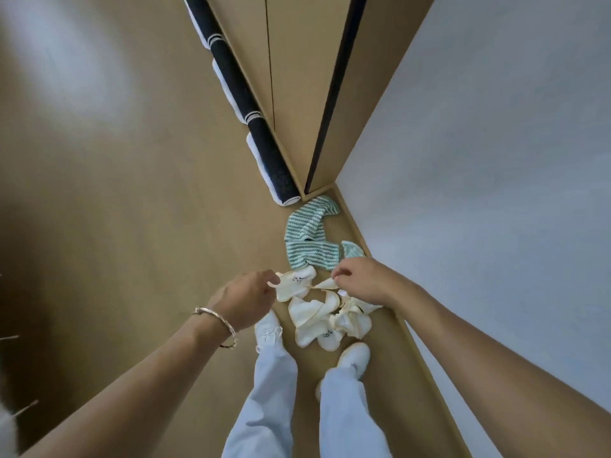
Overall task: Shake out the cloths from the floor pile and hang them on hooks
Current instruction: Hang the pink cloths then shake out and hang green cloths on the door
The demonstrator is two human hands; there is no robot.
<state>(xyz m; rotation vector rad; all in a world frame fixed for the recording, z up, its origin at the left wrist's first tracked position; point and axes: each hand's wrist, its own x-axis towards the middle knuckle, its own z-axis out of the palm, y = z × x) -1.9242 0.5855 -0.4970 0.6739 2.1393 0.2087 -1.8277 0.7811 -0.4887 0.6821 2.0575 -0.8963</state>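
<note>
Between both hands (244, 300) (363, 280), a cream cloth (296, 285) stretches.

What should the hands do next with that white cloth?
Probably lift it up and give it a shake. The left hand and right hand each pinch an edge of one cream cloth, above the pile on the floor; no hook is in view.

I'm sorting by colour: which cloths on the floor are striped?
The green-and-white striped cloths lying by the wall corner, beyond both hands; the cream cloths near the feet are plain.
</note>
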